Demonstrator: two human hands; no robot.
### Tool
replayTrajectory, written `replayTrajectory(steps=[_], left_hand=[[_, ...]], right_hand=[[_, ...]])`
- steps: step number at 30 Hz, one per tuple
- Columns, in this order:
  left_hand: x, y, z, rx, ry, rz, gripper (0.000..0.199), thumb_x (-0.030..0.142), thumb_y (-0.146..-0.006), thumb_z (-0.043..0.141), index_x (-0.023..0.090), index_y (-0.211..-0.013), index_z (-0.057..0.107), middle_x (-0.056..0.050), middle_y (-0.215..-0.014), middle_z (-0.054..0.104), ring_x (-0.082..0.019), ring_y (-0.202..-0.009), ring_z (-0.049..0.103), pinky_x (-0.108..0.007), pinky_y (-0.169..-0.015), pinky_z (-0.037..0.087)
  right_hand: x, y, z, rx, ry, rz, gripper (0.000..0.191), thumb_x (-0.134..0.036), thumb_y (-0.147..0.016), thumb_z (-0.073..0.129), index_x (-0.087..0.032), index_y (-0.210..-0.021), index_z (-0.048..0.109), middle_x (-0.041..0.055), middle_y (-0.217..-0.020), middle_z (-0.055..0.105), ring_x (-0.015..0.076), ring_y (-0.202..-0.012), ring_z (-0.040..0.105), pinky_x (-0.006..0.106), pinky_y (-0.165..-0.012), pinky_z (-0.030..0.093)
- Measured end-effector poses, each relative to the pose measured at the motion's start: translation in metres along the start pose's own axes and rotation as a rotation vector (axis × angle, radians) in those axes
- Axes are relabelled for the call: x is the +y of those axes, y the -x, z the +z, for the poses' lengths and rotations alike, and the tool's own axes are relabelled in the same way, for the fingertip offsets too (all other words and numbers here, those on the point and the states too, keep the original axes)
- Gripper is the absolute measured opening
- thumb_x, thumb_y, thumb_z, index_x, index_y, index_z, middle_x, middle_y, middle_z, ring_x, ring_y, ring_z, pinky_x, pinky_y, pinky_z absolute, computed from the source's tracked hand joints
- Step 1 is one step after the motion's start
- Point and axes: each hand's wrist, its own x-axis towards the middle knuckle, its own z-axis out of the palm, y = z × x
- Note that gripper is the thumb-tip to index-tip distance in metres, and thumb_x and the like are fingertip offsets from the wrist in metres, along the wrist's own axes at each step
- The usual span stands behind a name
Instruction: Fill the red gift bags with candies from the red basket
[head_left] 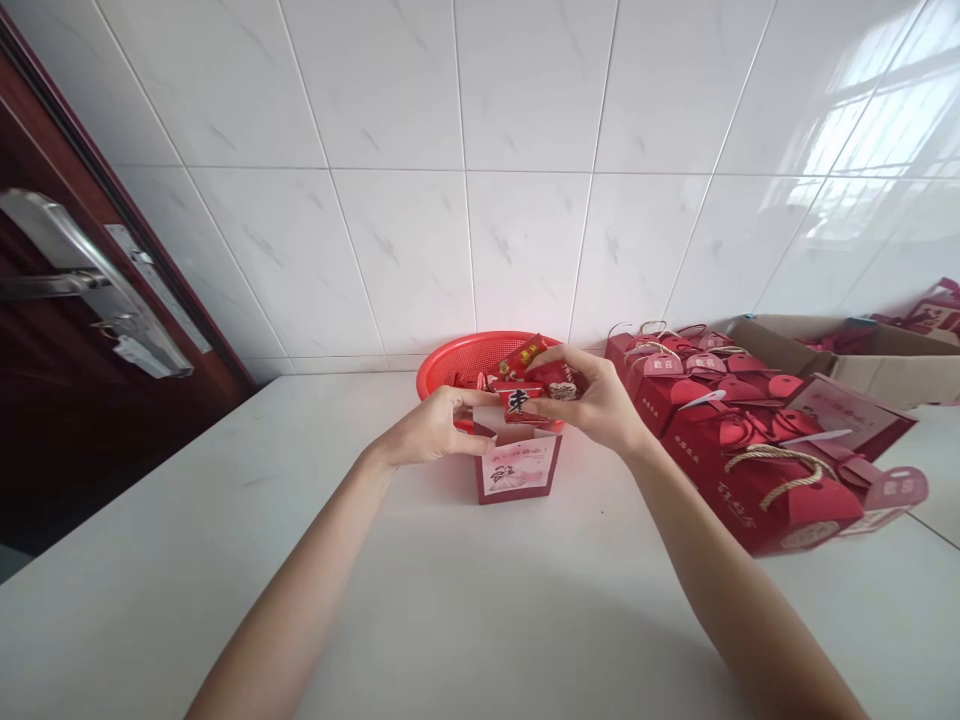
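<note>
Small open gift box (517, 473) upright on the white table (420, 600), toward the far edge, roughly mid-length, just in front of the red plastic basket (442, 365). Red packet with a black character (514, 402) is above the box's open mouth, between the hands; long axis runs roughly left-right, across the mouth. Packet's left end is by the left hand's fingertips, right end under the right thumb, so neither hand is clearly nearer.

Right hand (596, 400): partly closed, thumb on the packet's face, fingers curled over the top; also at a dark red packet (559, 383) and a gold-patterned red packet (523, 356), can't tell how firmly. Left hand (427, 428): half open, thumb at the box's upper left edge, fingers stretched to the packet; can't tell if it grips either.

Closed red gift boxes (701, 465), some with rope handles, crowd the table's right side, well apart from the small box; open cardboard carton (885, 375) behind them, by the wall, cut off at right.

Hard to see: box interior, mostly covered by packet and flaps; basket contents, behind hands; right fingertips, blurred into the red packets. Any contact between packet and box rim unclear.
</note>
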Motion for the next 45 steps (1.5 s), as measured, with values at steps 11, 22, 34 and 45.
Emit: replayTrajectory(steps=[11,22,34,45], left_hand=[[-0.009,-0.003,-0.003,-0.023,0.062,-0.097,0.042,0.022,-0.077,0.078,0.024,-0.118,0.073,-0.005,-0.117,0.073,-0.025,-0.107,0.068,-0.035,-0.092,0.057],[-0.004,-0.003,0.0,-0.03,0.07,-0.057,0.046,0.026,-0.078,0.077,0.023,-0.123,0.071,-0.007,-0.124,0.071,-0.028,-0.115,0.064,-0.042,-0.1,0.053],[-0.007,-0.003,0.0,-0.025,-0.002,-0.068,0.049,0.027,-0.083,0.072,0.021,-0.131,0.064,-0.009,-0.127,0.069,-0.03,-0.119,0.063,-0.044,-0.098,0.052],[-0.008,-0.003,0.009,0.009,-0.113,-0.006,0.038,0.043,-0.085,0.069,0.022,-0.116,0.072,-0.006,-0.11,0.074,-0.028,-0.103,0.066,-0.037,-0.086,0.055]], right_hand=[[-0.001,0.001,0.001,-0.089,0.164,0.077,0.028,-0.026,-0.069,0.081,-0.019,-0.09,0.064,-0.0034,-0.073,0.056,0.0097,-0.058,0.044,0.024,-0.054,0.038],[0.008,-0.002,-0.007,-0.064,0.147,0.049,0.029,-0.031,-0.068,0.084,-0.02,-0.088,0.066,0.0025,-0.091,0.067,0.0177,-0.079,0.061,0.03,-0.07,0.051],[0.009,-0.004,-0.007,0.058,-0.065,0.12,0.041,-0.048,-0.066,0.086,-0.02,-0.083,0.061,-0.0038,-0.065,0.055,0.0073,-0.048,0.038,0.023,-0.044,0.033],[0.011,-0.004,-0.007,0.104,0.009,0.032,0.039,-0.046,-0.066,0.086,-0.02,-0.084,0.064,0.001,-0.08,0.064,0.012,-0.061,0.052,0.026,-0.055,0.045]])
